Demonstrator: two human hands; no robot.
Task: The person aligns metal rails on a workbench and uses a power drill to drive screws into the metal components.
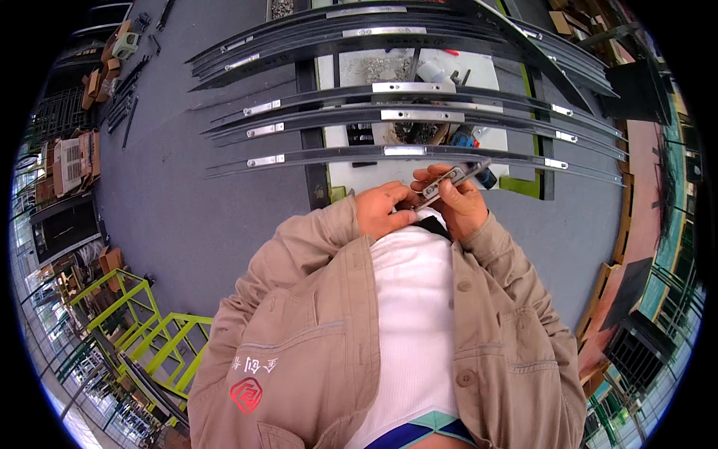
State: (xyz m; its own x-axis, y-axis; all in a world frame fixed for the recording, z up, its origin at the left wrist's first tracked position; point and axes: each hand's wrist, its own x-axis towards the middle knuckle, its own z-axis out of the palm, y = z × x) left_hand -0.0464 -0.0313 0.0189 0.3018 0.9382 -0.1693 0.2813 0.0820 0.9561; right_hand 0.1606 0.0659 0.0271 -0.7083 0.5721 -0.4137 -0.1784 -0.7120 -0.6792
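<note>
My right hand (465, 209) grips a silver metal connector plate (443, 187) with holes in it, thumb over its face. The plate is tilted, its far end pointing up to the right. Close to my chest, my left hand (385, 208) has its fingers curled at the plate's lower end; whatever they pinch is too small to make out. Just beyond my hands, a dark metal rail (329, 159) lies crosswise with a similar silver plate (404, 150) at its middle. Further rails (321, 129) lie parallel behind it, with more silver plates fixed on them.
The rails rest across a white-topped bench (479, 75) on a dark frame. A blue power drill (464, 138) lies under them, near a heap of small dark hardware (415, 132). Lime-green metal frames (142, 314) stand at the lower left. Cardboard boxes (90, 153) line the left side.
</note>
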